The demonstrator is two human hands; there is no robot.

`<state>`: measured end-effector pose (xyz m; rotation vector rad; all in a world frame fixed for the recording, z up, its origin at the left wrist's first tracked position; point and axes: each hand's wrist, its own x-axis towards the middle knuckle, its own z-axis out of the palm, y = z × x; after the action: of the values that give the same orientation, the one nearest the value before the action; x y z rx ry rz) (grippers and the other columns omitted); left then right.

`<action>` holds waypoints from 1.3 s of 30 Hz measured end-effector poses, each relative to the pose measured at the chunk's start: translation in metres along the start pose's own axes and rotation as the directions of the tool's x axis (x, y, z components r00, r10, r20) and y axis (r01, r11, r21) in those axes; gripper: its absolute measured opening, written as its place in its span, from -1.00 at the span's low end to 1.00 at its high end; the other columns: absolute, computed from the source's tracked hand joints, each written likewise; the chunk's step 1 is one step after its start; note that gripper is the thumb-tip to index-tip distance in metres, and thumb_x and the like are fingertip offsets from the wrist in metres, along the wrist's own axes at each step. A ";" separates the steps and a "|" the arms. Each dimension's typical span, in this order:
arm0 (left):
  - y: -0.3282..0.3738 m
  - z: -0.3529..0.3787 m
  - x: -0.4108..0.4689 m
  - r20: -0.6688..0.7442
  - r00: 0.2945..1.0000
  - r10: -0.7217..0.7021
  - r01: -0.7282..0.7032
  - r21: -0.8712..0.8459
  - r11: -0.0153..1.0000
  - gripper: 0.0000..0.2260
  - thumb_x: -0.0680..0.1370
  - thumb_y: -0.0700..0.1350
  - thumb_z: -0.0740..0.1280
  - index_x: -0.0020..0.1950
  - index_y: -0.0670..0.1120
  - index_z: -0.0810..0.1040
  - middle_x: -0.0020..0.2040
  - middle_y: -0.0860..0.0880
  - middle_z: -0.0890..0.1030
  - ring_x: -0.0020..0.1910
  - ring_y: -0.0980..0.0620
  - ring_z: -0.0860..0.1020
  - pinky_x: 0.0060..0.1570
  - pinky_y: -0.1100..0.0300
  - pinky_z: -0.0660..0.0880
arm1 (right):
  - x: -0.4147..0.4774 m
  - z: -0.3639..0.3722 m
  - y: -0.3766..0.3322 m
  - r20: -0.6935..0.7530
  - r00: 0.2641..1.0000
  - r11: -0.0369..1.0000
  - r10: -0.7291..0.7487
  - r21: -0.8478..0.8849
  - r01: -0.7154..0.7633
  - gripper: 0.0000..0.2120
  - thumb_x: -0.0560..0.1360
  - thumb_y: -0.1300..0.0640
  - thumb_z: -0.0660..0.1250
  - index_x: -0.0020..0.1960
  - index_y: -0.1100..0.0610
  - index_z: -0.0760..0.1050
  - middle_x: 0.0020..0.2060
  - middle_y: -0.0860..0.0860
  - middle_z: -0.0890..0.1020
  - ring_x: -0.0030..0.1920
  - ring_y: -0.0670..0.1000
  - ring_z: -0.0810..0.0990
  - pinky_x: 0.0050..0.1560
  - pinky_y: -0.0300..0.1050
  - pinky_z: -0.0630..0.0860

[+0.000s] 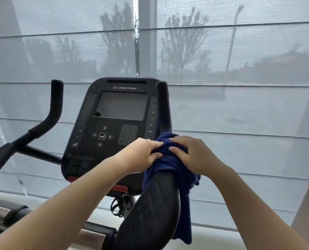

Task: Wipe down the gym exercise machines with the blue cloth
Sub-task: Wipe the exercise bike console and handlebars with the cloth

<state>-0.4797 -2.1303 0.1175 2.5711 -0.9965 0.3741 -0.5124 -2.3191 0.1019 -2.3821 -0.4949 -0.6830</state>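
Gym by window, grey translucent roller shades (pixel 240 51) down, tree silhouettes showing through. Star Trac exercise bike console (pixel 114 123) ahead, screen dark. Blue cloth (pixel 173 165), dark and bunched, wrapped over bend of right handlebar (pixel 157 204), tail hanging beside bar. My left hand (pixel 141 156) and right hand (pixel 195 156) close together, both pinching cloth against bar.
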 end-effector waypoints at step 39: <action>0.120 0.050 -0.160 -0.276 0.830 -0.485 0.505 0.000 0.863 -0.52 0.60 0.08 0.07 0.47 -0.10 0.16 0.52 -0.04 0.17 0.48 0.06 0.15 0.37 0.19 0.19 | -0.117 0.027 -0.049 0.181 0.934 0.946 -0.308 0.157 0.282 -0.55 0.55 -0.02 -0.02 0.38 -0.02 0.36 0.38 -0.15 0.40 0.44 -0.15 0.18 0.46 -0.09 0.04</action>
<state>-0.6713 -2.1389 0.0420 2.6253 -0.2012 0.5953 -0.6202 -2.2859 0.0377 -2.2872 -0.9724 -0.5177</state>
